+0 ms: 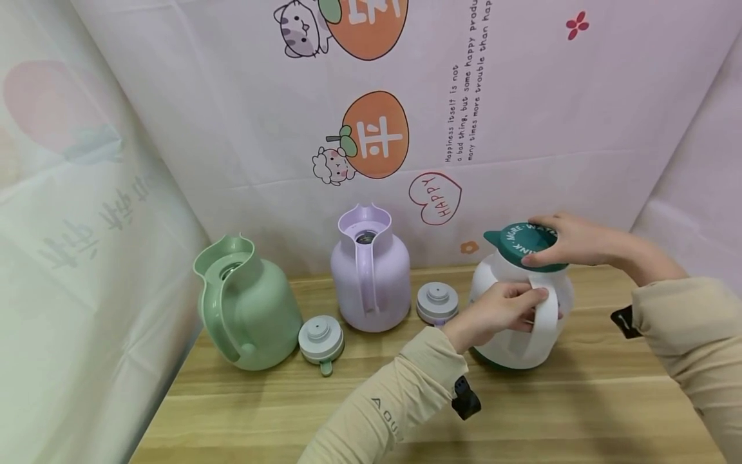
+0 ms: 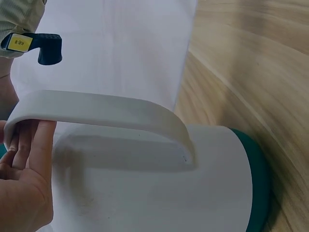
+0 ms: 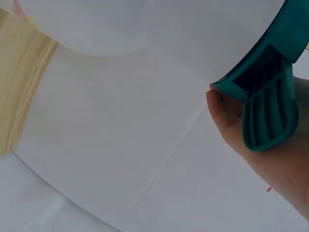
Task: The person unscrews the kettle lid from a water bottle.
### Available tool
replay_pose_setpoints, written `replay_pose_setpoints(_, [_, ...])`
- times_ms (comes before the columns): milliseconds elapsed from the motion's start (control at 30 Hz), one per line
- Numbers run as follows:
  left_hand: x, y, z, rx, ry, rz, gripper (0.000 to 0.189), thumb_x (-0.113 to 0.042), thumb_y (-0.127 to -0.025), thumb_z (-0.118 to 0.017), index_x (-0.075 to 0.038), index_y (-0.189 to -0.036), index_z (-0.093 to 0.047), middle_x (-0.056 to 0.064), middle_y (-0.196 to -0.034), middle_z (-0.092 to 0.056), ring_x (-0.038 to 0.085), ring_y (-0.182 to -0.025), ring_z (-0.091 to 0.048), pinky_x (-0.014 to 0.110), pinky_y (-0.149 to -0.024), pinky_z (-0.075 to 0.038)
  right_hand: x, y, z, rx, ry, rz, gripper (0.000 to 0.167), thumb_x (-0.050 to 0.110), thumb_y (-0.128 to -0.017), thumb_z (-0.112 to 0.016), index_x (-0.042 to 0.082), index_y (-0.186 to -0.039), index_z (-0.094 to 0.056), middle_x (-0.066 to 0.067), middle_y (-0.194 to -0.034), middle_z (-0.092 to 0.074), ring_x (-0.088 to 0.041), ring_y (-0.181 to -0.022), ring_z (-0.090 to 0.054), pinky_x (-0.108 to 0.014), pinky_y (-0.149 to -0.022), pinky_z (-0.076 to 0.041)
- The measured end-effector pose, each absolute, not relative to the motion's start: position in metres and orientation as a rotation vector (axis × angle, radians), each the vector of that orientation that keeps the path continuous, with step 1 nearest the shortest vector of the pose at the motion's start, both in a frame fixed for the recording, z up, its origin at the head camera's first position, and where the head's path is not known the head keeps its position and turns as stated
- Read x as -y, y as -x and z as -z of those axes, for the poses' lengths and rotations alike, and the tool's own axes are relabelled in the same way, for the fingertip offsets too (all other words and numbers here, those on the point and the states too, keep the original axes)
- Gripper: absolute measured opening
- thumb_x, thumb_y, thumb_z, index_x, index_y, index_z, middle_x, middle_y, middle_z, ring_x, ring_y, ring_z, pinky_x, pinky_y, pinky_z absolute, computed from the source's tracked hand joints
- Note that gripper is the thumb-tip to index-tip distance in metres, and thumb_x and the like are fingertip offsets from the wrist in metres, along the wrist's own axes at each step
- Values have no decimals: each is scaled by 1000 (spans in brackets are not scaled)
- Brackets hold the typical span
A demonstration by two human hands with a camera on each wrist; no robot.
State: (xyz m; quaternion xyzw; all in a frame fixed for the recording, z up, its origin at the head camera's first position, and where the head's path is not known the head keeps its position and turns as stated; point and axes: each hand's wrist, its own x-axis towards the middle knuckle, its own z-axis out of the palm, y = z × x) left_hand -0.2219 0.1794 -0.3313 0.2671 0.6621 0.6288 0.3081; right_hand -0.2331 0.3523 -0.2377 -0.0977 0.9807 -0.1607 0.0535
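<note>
A white vacuum jug [image 1: 489, 287] with a green base stands upright at the right of the table. My left hand [image 1: 498, 309] grips the upper part of its handle [image 2: 106, 108], with the fingers passing through the loop. From above, my right hand [image 1: 580, 241] holds the dark green lid [image 1: 522, 243], thumb and fingers spread across its rim. The lid sits at the jug's mouth; whether it is fully seated I cannot tell. Its ribbed tab [image 3: 270, 106] shows beside the palm in the right wrist view.
To the left stand an open green jug [image 1: 266, 309] and an open lilac jug [image 1: 385, 277]. A grey stopper lid with a green tab [image 1: 321, 338] lies between them. Another grey stopper lid [image 1: 437, 303] lies right of the lilac jug. A printed cloth [image 1: 261, 154] hangs behind the wooden table [image 1: 232, 412].
</note>
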Motion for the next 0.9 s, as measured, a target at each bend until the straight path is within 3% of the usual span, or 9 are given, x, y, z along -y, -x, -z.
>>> replay_pose_setpoints(200, [-182, 218, 332, -1723, -652, -1692, 34, -28, -101, -47, -3, -120, -63, 17, -116, -69, 19, -101, -68, 31, -83, -59, -337, 229, 238, -3014, 241, 499, 92, 52, -87, -61, -10, -145, -25, -43, -140, -26, -57, -123, -33, -69, -91, -40])
replay_pose_setpoints(333, [-183, 217, 332, -1728, -642, -1700, 34, -27, -101, -47, -3, -121, -62, 17, -117, -68, 22, -104, -67, 34, -85, -59, -322, 228, 236, -3096, 110, 399, 101, 61, -84, -58, -13, -144, -24, -47, -136, -30, -61, -121, -33, -70, -93, -39])
replay_pose_setpoints(500, [-185, 218, 331, -1724, -631, -1713, 34, -26, -101, -48, -3, -120, -63, 18, -117, -68, 25, -106, -67, 36, -86, -58, -314, 227, 232, -3125, 12, 321, 99, 61, -84, -58, -17, -137, -31, -45, -121, -46, -55, -105, -49, -57, -78, -49])
replay_pose_setpoints(633, [-185, 218, 331, -1716, -628, -1707, 34, -27, -101, -48, -3, -120, -63, 18, -117, -68, 24, -105, -67, 36, -86, -58, -315, 227, 233, -3115, 24, 344, 92, 58, -85, -59, -18, -132, -37, -41, -112, -52, -46, -95, -54, -46, -69, -51])
replay_pose_setpoints(900, [-181, 220, 330, -1713, -658, -1676, 35, -29, -102, -46, -5, -122, -62, 16, -117, -68, 19, -102, -67, 32, -84, -58, -325, 231, 235, -3085, 166, 368, 90, 51, -85, -62, -15, -139, -33, -44, -128, -41, -53, -113, -45, -59, -82, -49])
